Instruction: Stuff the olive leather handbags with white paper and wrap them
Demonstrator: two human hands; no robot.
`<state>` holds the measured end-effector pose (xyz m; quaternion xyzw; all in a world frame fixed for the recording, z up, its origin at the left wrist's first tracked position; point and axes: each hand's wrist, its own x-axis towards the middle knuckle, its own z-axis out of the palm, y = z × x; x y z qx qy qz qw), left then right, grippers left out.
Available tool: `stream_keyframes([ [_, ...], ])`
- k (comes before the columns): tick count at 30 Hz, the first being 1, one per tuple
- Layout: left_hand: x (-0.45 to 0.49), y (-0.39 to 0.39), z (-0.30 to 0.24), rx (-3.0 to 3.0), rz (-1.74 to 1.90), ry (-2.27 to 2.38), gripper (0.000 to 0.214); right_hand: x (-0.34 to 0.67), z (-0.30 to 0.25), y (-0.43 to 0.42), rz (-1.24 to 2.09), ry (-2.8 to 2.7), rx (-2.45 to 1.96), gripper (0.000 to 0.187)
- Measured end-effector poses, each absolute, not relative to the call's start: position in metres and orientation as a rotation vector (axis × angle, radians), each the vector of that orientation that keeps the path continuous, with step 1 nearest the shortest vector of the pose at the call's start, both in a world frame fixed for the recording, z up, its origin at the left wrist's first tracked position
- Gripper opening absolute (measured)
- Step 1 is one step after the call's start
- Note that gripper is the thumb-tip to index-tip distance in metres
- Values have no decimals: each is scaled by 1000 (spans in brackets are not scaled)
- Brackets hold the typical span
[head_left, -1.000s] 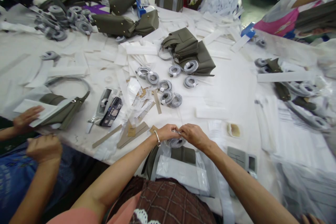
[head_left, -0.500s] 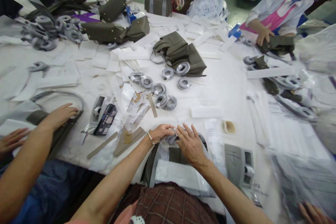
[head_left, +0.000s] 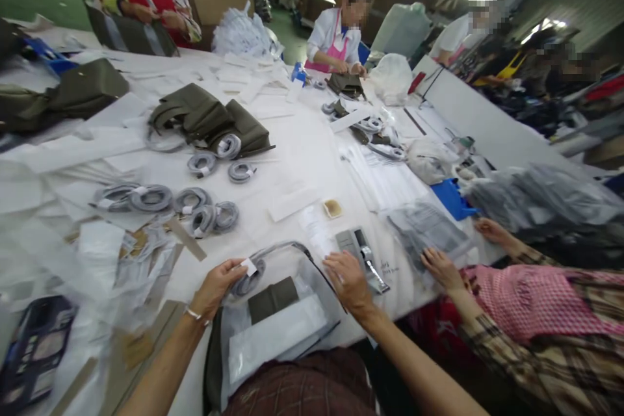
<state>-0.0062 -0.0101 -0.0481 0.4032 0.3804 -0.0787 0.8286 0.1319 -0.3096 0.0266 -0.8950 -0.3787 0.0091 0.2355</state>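
My left hand [head_left: 217, 285] is closed round a coiled grey strap [head_left: 247, 281] with a small white tag, held just above the near table edge. My right hand [head_left: 347, 279] lies on the right side of a clear plastic bag [head_left: 287, 312], fingers together and bent, next to a grey tape dispenser [head_left: 361, 253]. Inside the bag sit a dark olive piece [head_left: 272, 298] and a white sheet [head_left: 273, 338]. Whether the right hand pinches the plastic is unclear.
Several coiled grey straps [head_left: 205, 218] lie on the white table [head_left: 312, 149], with olive handbags [head_left: 209, 118] behind them. A neighbour's hands [head_left: 441, 266] rest on plastic at my right. Other people work at the far side. Paper strips and card scraps [head_left: 131, 253] clutter the left.
The view has swung right. My hands, joined on the coiled strap before, have parted: the left keeps the strap, the right has moved onto the bag's right side.
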Motion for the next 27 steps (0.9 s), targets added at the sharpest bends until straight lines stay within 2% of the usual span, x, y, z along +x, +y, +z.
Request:
stream_keyframes([
  [5,-5,-14,-38,834,-149,871,32,176,51,-434,378,-29,-2525,34],
  [12,-7,-15,-25,837,-95,933,19,178,42,-467,761,183,-2229,48],
  [18,-12,-18,-22,852,-69,932,20,176,33,-455,680,208,-2145,41],
  [27,-14,-17,-26,862,-48,912,22,144,51,-476,443,221,-2155,46],
])
